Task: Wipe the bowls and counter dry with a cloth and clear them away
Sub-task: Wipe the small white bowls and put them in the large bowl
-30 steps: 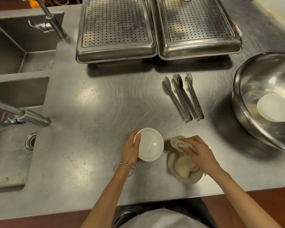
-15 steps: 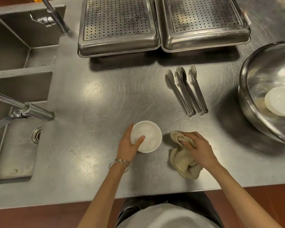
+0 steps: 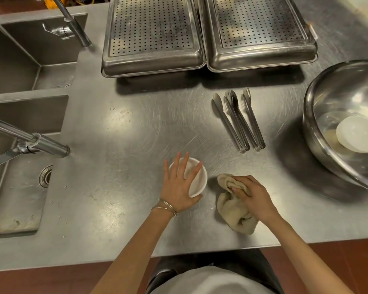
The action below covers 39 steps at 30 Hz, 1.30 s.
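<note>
A small white bowl stands on the steel counter near its front edge. My left hand lies flat over the bowl's left side with its fingers spread, not gripping. Just right of the bowl a crumpled beige cloth rests on the counter, and my right hand is closed on its upper part. At the far right a large steel mixing bowl holds another white bowl.
Two sink basins with taps lie at the left. Two perforated steel trays stand side by side at the back. Several metal tongs lie between the trays and the cloth. The counter's front edge runs just below my forearms.
My left hand let go of the bowl's rim and opened flat over the bowl. My right hand stayed on the cloth. The camera view shifted slightly.
</note>
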Tool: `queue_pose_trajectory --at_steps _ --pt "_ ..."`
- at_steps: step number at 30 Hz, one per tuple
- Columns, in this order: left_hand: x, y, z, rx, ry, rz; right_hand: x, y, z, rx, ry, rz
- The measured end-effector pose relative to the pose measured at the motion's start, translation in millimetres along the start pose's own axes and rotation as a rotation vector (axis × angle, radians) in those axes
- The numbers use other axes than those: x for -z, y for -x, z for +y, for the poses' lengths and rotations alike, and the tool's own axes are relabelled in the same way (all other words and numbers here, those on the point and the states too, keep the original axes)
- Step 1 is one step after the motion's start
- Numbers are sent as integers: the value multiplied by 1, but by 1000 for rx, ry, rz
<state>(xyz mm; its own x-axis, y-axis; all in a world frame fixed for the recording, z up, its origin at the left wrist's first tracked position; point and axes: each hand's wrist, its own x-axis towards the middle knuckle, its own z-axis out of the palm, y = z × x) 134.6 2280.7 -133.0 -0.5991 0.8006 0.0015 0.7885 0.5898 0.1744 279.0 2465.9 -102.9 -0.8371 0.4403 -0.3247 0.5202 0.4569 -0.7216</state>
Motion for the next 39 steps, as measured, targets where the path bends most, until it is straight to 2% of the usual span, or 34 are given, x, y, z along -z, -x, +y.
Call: queue_pose_trajectory --at_steps 4,6,10,15,18,22,24,26,28,30,34,37,39 --pt "-15 22 -1 -159 150 225 0 3 1 13 -32 12" --pt "-23 35 -1 -168 214 338 0 4 0 20 -39 13" --pt "-14 46 2 -65 294 379 0 10 -6 64 -61 4" --pt "20 53 22 201 545 415 4 22 -22 187 -188 103" --pt "46 54 35 363 895 380 8 30 -39 242 -283 166" --pt "74 43 43 494 1215 272 12 35 -64 347 -328 206" --pt "82 39 44 506 1400 230 13 34 -74 382 -286 213" --pt "88 35 45 514 1523 201 12 37 -82 432 -131 247" --pt "94 31 46 524 1590 186 10 41 -89 530 141 297" --pt "97 28 47 501 1604 170 8 42 -93 602 277 323" --pt "97 30 45 444 1614 140 13 5 -103 439 200 313" --pt "94 36 42 485 1711 159 27 -19 -100 301 31 240" --pt "94 32 40 554 1800 187 33 -13 -106 365 13 313"
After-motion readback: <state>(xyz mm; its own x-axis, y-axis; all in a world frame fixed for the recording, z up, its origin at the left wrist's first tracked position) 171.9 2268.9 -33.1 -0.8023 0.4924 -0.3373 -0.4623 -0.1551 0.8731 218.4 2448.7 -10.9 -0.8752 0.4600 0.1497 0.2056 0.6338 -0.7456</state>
